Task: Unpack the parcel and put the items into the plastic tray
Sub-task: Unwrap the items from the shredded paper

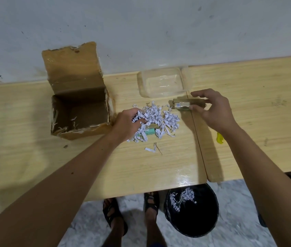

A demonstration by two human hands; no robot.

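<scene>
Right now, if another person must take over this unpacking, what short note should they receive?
Left hand: fingers curled into the shredded paper pile on the table.
Right hand: pinches a small gold box just in front of the clear plastic tray.
Cardboard parcel: open, seems emptied except for some scraps.
Done: contents tipped onto the table; some shreds are already in the black bin on the floor.
Left: put the gold box into the tray, which holds no items yet; free the green item half buried in the shreds and add it; check the pile for more.
</scene>
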